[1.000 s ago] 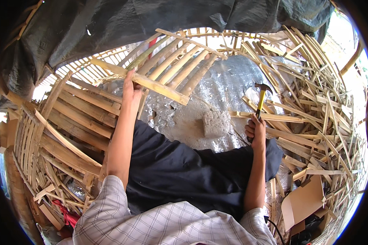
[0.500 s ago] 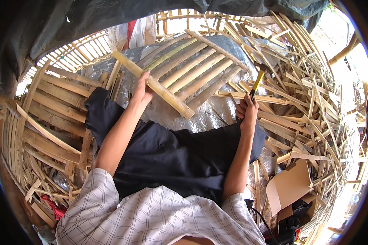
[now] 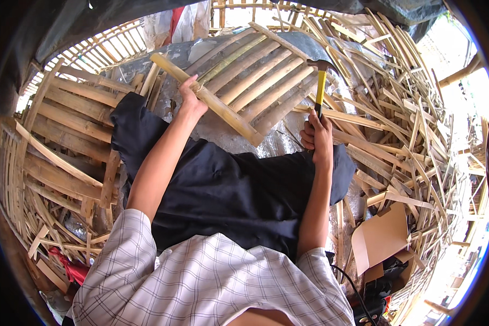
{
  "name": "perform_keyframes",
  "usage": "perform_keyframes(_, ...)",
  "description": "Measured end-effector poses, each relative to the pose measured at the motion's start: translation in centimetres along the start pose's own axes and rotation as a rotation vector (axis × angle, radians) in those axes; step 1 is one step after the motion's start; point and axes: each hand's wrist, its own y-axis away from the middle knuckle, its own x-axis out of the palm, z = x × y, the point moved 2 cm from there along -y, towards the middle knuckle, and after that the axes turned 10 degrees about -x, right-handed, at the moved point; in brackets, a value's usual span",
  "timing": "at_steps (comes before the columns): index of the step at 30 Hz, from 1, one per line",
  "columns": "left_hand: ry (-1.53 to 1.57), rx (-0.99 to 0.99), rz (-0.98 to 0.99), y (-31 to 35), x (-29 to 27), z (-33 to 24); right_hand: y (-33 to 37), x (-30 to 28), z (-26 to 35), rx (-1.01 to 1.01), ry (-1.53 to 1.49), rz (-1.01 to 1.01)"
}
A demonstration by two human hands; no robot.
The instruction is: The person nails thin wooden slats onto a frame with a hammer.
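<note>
A slatted bamboo panel point(image 3: 258, 77) lies tilted in front of me, its slats running between a thick bamboo crosspiece point(image 3: 231, 117) on the near side and a thinner strip at the far side. My left hand point(image 3: 191, 99) grips the thick crosspiece near its middle, thumb side up. In my right hand point(image 3: 317, 135) is a claw hammer point(image 3: 320, 89) with a yellow and black handle, held upright. Its dark head is close to the panel's right corner; whether it touches cannot be told.
Black cloth point(image 3: 223, 190) covers my lap. More slatted bamboo point(image 3: 73, 127) is stacked at left. Loose bamboo strips point(image 3: 396, 130) are heaped along the right, with an open cardboard box point(image 3: 383, 236) below them. A grey plastic sheet point(image 3: 212, 138) lies under the panel, and dark sheeting hangs overhead.
The hammer has swung left and more upright, bringing its head nearer the panel's right corner. My left hand keeps its grip on the crosspiece. The whole view has shifted slightly.
</note>
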Motion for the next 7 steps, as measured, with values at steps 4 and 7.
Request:
perform_keyframes(4,0.061,-0.076,0.194,-0.3,0.1,0.6,2.4,1.7,-0.9,0.029,0.136,0.055)
perform_keyframes(7,0.029,-0.030,0.303,-0.6,0.0,0.5,4.3,2.5,-2.1,0.028,0.342,0.084)
